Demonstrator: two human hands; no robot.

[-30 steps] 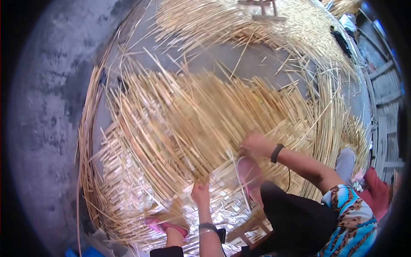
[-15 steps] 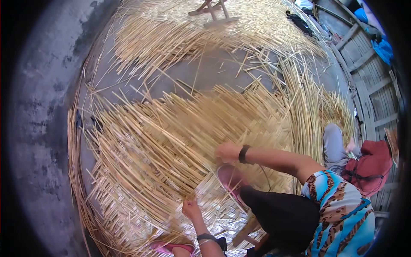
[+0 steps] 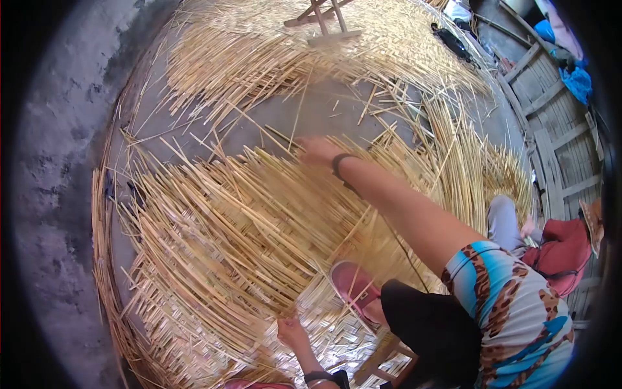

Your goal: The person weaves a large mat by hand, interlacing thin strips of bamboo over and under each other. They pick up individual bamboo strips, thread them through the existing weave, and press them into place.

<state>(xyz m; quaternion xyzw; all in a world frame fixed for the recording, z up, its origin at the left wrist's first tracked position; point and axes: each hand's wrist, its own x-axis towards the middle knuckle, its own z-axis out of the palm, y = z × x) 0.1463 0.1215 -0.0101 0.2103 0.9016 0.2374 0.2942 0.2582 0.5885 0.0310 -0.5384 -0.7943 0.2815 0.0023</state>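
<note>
A partly woven mat [image 3: 220, 240] of pale straw-like strips covers the floor before me, with loose ends fanned toward the upper left. My right hand [image 3: 317, 152] is stretched out over the mat's far edge, its fingers smeared by motion; whether it holds a strip cannot be made out. Near the lower edge of the long strips, my left hand [image 3: 291, 330] is closed, pinching at the strip ends. My pink shoe [image 3: 355, 285] rests on the woven part between both arms.
Another mat [image 3: 389, 39] lies farther off with a wooden stool [image 3: 330, 32] on it. A bundle of strips [image 3: 453, 155] runs along the right. Beyond it are a person in red [image 3: 560, 249] and a wooden frame [image 3: 551, 155]. A grey wall [image 3: 58, 194] stands left.
My right hand has moved up and away from beside the shoe to the mat's far edge, the arm now extended. My left hand stays at the strip ends, slightly lower in view.
</note>
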